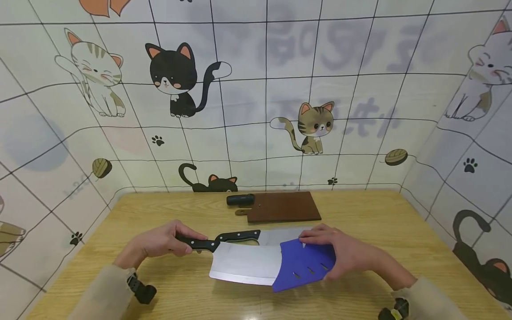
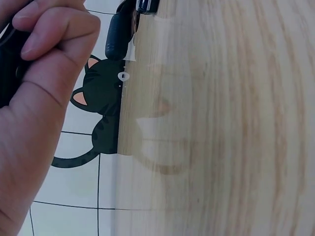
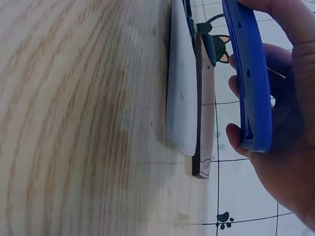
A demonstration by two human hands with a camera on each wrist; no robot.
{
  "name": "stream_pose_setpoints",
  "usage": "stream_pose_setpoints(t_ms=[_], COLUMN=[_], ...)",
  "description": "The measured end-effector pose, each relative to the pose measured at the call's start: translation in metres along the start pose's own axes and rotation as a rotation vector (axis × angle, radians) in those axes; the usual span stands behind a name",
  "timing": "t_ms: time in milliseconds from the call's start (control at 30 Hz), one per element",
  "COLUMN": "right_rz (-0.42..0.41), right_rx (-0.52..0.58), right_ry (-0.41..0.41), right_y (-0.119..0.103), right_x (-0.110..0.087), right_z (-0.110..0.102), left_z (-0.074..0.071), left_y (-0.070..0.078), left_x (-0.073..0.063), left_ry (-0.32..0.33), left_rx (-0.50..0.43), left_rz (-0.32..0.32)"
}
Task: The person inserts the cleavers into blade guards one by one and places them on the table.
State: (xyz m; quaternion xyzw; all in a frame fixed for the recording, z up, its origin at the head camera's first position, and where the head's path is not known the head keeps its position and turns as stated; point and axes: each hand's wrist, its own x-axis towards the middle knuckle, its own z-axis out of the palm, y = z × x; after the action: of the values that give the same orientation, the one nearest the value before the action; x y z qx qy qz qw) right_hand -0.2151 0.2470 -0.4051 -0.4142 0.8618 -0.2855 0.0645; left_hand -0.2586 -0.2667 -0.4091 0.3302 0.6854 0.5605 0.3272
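Note:
My left hand point(image 1: 164, 240) grips the black riveted handle of a cleaver point(image 1: 246, 262), holding it above the table with its broad blade pointing right and edge down. From the other side, my right hand point(image 1: 348, 253) pinches a blue slotted blade cover point(image 1: 306, 266), thumb below and fingers over the top. The outer end of the blade is hidden in or behind this cover. Behind the cleaver lies a second knife with a black handle point(image 1: 240, 235); its pale, broad part point(image 3: 181, 93) rests on the table in the right wrist view.
Toward the back of the wooden table point(image 1: 172, 289) lies a brown cutting board point(image 1: 286, 206), its small handle pointing left. A black cylindrical object point(image 1: 240, 200) is at the board's left end. Cat-patterned sheeting point(image 1: 248, 98) encloses the back and sides.

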Motion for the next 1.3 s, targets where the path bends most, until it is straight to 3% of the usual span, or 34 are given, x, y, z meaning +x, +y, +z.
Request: stream_pose_setpoints(t_ms=[333, 767, 1000, 1300], right_rz=[0.024, 0.079, 0.061, 0.131], right_rx=[-0.035, -0.1, -0.146, -0.099], right_ry=[0.04, 0.095, 0.145, 0.149], right_y=[-0.001, 0.002, 0.008, 0.012], right_x=[0.0, 0.011, 0.013, 0.018], right_z=[-0.005, -0.008, -0.005, -0.002], left_z=[0.006, 0.015, 0.024, 0.03], left_y=[-0.003, 0.0, -0.004, -0.003], left_x=[0.006, 0.019, 0.025, 0.032], left_ry=[0.005, 0.158, 0.172, 0.2], left_rx=[-0.109, 0.023, -0.013, -0.022], left_rz=[0.095, 0.034, 0.053, 0.027])
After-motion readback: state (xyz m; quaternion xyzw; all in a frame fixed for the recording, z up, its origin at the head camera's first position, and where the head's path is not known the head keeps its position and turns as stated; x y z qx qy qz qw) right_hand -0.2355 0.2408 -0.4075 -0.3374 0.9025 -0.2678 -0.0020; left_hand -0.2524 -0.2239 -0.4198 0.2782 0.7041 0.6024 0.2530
